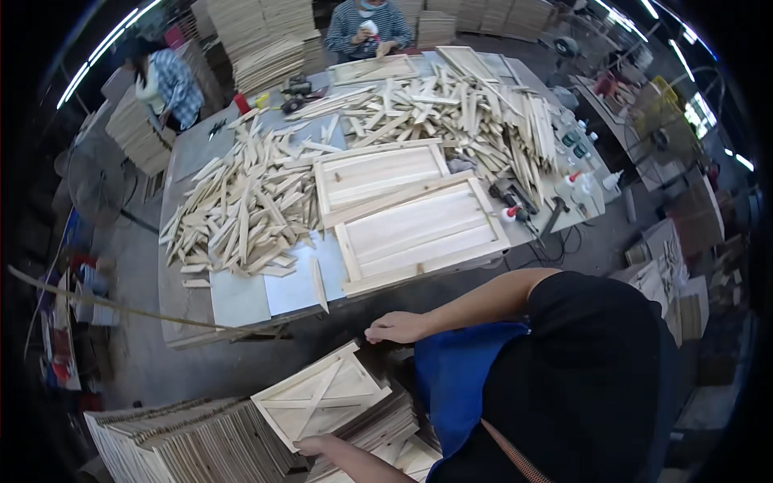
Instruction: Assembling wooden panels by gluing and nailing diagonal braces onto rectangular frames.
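The left hand (pixel 320 444) grasps the lower corner of the cross-braced panel (pixel 322 394), which lies over stacked panels (pixel 394 427) between both hands, its long axis slanting up rightward. The right hand (pixel 396 328), loosely curled, sits just beyond the far end; I cannot tell whether it holds anything.

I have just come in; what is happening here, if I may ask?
A person's left hand holds a braced panel near one corner, beside stacks of panels. The right hand is close to another corner, apparently holding nothing. On the table, two framed boards lie beside piles of wood strips. Two co-workers are farther back.
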Available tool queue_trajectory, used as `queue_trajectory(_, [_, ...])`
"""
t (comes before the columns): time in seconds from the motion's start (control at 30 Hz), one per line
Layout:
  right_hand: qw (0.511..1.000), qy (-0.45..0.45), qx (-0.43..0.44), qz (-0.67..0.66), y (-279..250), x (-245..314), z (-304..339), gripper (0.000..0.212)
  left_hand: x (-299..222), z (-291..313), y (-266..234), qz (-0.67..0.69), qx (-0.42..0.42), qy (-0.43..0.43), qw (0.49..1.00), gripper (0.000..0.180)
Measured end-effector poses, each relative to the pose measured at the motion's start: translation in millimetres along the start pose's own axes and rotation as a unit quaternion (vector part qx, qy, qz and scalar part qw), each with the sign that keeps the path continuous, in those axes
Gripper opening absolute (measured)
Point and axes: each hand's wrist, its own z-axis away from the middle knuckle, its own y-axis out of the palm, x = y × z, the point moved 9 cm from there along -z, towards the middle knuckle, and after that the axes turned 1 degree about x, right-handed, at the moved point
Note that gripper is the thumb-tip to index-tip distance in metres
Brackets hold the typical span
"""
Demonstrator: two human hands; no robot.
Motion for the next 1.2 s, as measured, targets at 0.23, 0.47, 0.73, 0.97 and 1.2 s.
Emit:
queue_trajectory(0.23, [0.97, -0.027, -0.201, 0.132, -113.5, -6.2, 188.5, 0.046, -13.1, 232.5, 146.8, -0.331, 0.198, 0.291, 0.875, 0.059])
queue_trajectory(0.47, [0.909, -0.043, -0.415, 0.009, -226.3, -75.2, 293.2, 0.042, 79.9, 438.4, 233.6, -0.423, 0.417, 0.419, 0.686, 0.056])
queue_trajectory(0.73, [0.543, 0.189, -0.527, -0.626, -281.1, -372.6, 359.9, 0.028, 180.9, 607.1, 353.3, -0.457, 0.555, 0.576, 0.388, 0.058])
queue_trajectory(0.97, [0.612, 0.183, -0.724, -0.258, -452.7, -377.8, 399.3, 0.026, 266.7, 597.9, 376.4, -0.53, 0.553, 0.578, 0.28, 0.06])
queue_trajectory(1.2, [0.611, 0.299, -0.723, 0.123, -564.0, -361.4, 389.3, 0.029, 271.5, 602.4, 379.7, -0.559, 0.529, 0.582, 0.265, 0.062])
